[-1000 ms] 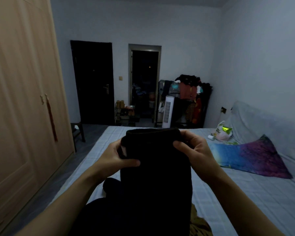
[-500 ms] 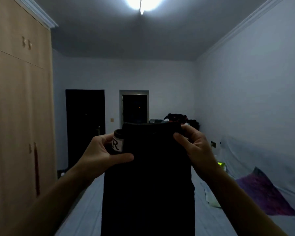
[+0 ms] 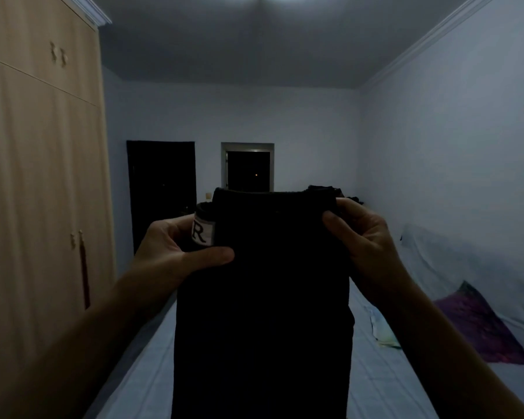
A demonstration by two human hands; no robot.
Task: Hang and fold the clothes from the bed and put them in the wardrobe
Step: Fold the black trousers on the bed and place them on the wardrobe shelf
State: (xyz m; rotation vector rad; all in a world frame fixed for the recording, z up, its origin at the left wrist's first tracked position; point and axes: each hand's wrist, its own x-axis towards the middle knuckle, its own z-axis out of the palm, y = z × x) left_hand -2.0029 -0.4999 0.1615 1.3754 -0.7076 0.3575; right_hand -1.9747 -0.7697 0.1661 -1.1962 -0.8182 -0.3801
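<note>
— Both hands busy?
— Yes. My left hand (image 3: 176,249) and right hand (image 3: 363,237) pinch the top corners of the black garment (image 3: 260,297), arms raised; it hangs in front of me over the bed (image 3: 384,376).
— Which step?
— Squaring it for folding, I judge. Next I'd need to lay it flat or halve it, then carry it left to the shut wardrobe (image 3: 43,176).

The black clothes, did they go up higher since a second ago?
Yes. The black garment, pinched by the left hand and right hand, went up: its top edge sat near the bed, now overlaps the far doorway.
</note>
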